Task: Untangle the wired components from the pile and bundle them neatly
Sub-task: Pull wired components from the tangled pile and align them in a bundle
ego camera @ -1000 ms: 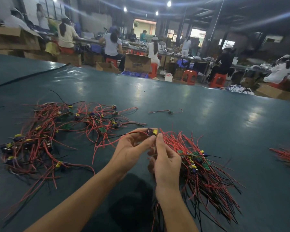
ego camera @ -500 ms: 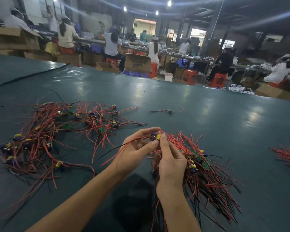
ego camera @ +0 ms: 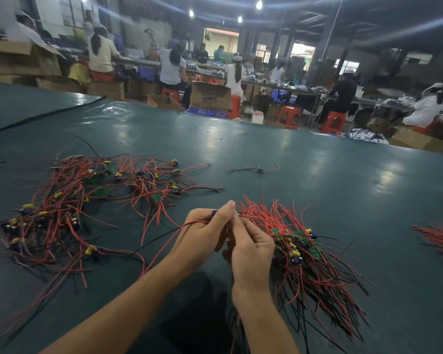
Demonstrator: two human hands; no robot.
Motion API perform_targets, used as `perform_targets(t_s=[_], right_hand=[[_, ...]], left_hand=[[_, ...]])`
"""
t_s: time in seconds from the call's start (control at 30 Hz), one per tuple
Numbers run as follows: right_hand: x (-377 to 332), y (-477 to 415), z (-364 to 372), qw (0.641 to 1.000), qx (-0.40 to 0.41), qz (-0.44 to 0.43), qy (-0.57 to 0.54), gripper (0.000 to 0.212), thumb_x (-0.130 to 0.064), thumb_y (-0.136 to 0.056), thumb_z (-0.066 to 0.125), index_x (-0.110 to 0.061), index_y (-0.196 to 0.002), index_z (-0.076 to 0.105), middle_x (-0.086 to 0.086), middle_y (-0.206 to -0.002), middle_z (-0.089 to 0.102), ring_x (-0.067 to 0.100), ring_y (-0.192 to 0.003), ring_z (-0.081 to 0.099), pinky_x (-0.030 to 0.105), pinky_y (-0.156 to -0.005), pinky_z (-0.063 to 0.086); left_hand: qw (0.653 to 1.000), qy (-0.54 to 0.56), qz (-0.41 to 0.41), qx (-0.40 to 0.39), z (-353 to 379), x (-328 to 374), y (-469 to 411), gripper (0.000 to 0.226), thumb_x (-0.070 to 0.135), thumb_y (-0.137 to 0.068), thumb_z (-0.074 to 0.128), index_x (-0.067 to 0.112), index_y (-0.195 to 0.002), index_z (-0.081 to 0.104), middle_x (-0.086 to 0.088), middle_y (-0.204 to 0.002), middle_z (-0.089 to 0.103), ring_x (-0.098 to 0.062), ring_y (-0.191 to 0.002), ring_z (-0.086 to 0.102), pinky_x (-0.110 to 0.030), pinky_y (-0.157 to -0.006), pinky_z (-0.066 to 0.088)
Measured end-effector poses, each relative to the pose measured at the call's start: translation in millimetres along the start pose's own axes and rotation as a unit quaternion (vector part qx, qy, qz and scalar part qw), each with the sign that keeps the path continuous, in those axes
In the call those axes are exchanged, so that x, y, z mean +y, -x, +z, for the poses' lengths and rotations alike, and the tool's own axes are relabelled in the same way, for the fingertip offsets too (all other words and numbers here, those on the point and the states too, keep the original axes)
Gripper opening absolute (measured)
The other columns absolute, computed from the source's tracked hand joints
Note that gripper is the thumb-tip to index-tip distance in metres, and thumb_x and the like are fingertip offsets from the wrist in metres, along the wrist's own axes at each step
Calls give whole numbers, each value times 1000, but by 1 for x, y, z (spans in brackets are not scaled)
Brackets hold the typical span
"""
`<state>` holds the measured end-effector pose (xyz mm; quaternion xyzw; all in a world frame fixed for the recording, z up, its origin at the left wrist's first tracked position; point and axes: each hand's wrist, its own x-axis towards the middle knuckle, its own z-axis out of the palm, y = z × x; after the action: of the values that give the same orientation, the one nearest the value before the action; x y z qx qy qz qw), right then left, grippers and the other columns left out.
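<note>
A tangled pile point(ego camera: 69, 208) of red and black wires with small green boards and yellow-and-blue parts lies at the left on the dark green table point(ego camera: 292, 159). An aligned bundle point(ego camera: 307, 254) of the same wired components lies at the right, under my right hand point(ego camera: 251, 249), which grips its near end. My left hand point(ego camera: 205, 233) pinches one wired component point(ego camera: 214, 213) between thumb and fingers, right beside the bundle's top. Its red wire trails down past my left wrist.
A single wired component point(ego camera: 260, 170) lies alone farther back on the table. More red wires point(ego camera: 437, 236) lie at the right edge. Beyond the table's far edge people sit on red stools point(ego camera: 289, 116) among cardboard boxes point(ego camera: 210, 95).
Both hands have dropped slightly toward the bundle, and my left hand has brought the pinched component closer against my right hand. The piles on the table have not moved.
</note>
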<state>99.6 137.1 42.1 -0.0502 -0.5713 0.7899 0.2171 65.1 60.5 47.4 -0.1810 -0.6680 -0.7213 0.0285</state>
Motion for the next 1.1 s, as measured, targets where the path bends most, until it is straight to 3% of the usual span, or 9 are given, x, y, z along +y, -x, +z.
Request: perform_targets(t_s=[0.13,0.27,0.5,0.63,0.7,0.8,0.9,1.1], right_hand=[[-5,-4,-1,998,19,56,-32,35,-8,-94,61,-21,-67,80,-2,-66,72,11,-63,64,21,-56,51],[-9,-13,-8,994,73,78,-19,30,-14,-92,66,-27,-69,80,-12,-57,60,3,-50,48,16,-42,37],[-13,-27,-23,987,141,48,-55,18,-13,-92,66,-17,-79,78,-6,-54,54,4,-39,30,16,-36,26],[-11,-31,-28,988,146,20,-54,21,-10,-94,63,-15,-77,76,-4,-51,54,5,-39,37,17,-35,27],[-8,-30,-27,989,147,-27,2,28,-14,-95,63,-17,-70,75,-4,-49,55,8,-39,41,17,-37,32],[-6,-24,-23,980,145,-116,77,15,-15,-96,61,-13,-95,76,-6,-57,67,7,-39,48,16,-42,41],[-5,-24,-23,976,159,-134,60,28,-6,-97,58,-14,-122,66,-10,-69,73,7,-38,47,18,-41,44],[-7,-24,-29,976,200,-75,-32,30,-3,-97,56,-21,-115,72,1,-63,70,9,-34,34,18,-36,33]], left_hand=[[1000,-5,8,11,3,1,3,53,27,-97,53,10,-48,42,0,-42,33,-15,-40,30,-29,-43,22],[1000,-20,11,6,6,5,3,57,20,-99,49,22,-44,35,1,-39,29,-13,-36,27,-33,-44,21],[1000,7,-9,-9,8,7,4,58,17,-99,49,23,-45,32,7,-43,23,-11,-37,22,-35,-44,17],[1000,0,0,-28,8,6,5,56,19,-99,49,23,-47,28,6,-43,22,-13,-39,21,-36,-45,17],[1000,8,2,-25,6,7,4,57,18,-99,49,23,-46,29,8,-43,22,-11,-38,21,-35,-44,17],[1000,22,7,-6,-1,7,2,55,19,-97,51,24,-45,31,6,-42,23,-12,-37,21,-34,-44,16],[1000,2,13,-16,-2,7,3,54,18,-97,50,23,-46,32,4,-40,24,-13,-36,22,-35,-44,18],[998,-17,23,-64,4,7,8,51,21,-97,50,16,-49,32,3,-41,25,-12,-35,25,-36,-45,20]])
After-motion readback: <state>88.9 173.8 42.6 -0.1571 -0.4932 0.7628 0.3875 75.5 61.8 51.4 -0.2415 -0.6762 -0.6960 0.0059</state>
